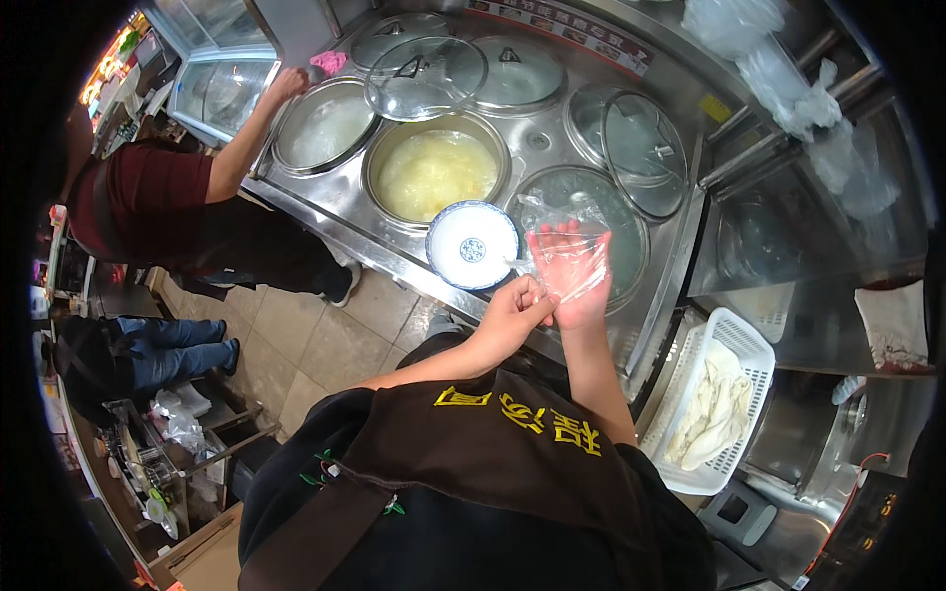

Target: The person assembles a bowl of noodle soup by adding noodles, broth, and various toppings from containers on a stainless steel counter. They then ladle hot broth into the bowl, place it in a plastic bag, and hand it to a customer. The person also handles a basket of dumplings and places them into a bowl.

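My right hand (573,273), palm up and fingers spread, is inside a clear plastic bag (584,255) over a lidded pot. Beside it, my left hand (519,310) pinches the bag near the right wrist. A white bowl with a blue patterned rim (473,245) lies left of the bag, at the front of the steel cooker counter (399,277). Just beyond the bowl an uncovered pot (437,173) holds yellowish, foamy liquid. The glass lid (634,229) of the pot under my right hand is partly hidden by the bag.
More pots with glass lids (510,70) fill the counter. A person in a dark red shirt (155,192) reaches to the steaming pot (325,125) at left; another person in jeans (177,354) stands behind. A white plastic basket (761,369) with cloth is at right.
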### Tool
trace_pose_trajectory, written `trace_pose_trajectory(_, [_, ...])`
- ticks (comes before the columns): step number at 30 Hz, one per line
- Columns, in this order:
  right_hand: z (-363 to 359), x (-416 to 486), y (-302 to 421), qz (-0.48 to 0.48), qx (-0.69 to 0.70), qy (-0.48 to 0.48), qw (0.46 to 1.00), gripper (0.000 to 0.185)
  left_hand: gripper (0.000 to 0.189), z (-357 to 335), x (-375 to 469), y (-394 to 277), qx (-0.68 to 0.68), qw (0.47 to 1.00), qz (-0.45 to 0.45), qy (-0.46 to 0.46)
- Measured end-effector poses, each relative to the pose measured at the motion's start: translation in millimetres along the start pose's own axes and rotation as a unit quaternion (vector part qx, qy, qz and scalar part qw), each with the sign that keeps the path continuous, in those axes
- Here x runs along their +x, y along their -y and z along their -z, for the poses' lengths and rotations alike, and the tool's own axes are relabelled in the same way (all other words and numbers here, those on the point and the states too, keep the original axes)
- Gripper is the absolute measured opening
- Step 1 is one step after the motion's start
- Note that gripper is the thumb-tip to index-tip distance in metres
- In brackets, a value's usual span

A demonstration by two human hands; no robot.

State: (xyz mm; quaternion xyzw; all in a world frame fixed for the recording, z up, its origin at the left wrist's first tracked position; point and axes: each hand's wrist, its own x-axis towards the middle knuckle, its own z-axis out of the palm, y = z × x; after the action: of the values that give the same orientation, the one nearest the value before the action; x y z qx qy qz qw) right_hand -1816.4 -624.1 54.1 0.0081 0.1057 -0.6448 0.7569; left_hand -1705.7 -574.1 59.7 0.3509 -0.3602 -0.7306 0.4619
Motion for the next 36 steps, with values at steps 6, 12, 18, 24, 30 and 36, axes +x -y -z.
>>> trace_pose_trajectory(6, [19.4,-33.2,19.5,-0.021,0.017,-0.016,1.0,0.063,0.021,-26.5,-20.3,15.7,0.107,0.99,-0.047,-0.077])
trace_pose_trajectory(12, [14.5,-57.9,31.8,0.137,-0.526,-0.084,0.835,0.033,0.021,-53.1,-20.4,25.4,0.038,0.995,-0.077,-0.046])
trace_pose_trajectory(18, [22.3,-88.3,72.4,0.266,-0.878,0.013,0.397,0.043,0.022,-85.6,-20.4,36.9,0.308,0.937,-0.166,0.005])
trace_pose_trajectory(24, [63.3,-113.3,95.8,0.016,-0.974,-0.05,0.221,0.046,0.019,-101.1,8.0,37.0,0.443,0.88,-0.141,0.096])
trace_pose_trajectory(30, [88.2,-112.0,97.9,0.074,-0.841,0.034,0.535,0.056,0.007,-132.6,-20.2,71.7,0.483,0.793,-0.253,0.273])
trace_pose_trajectory(36, [69.9,-119.4,127.8,0.217,-0.797,-0.041,0.562,0.052,0.008,-150.4,-54.3,83.1,0.359,0.737,-0.198,0.537])
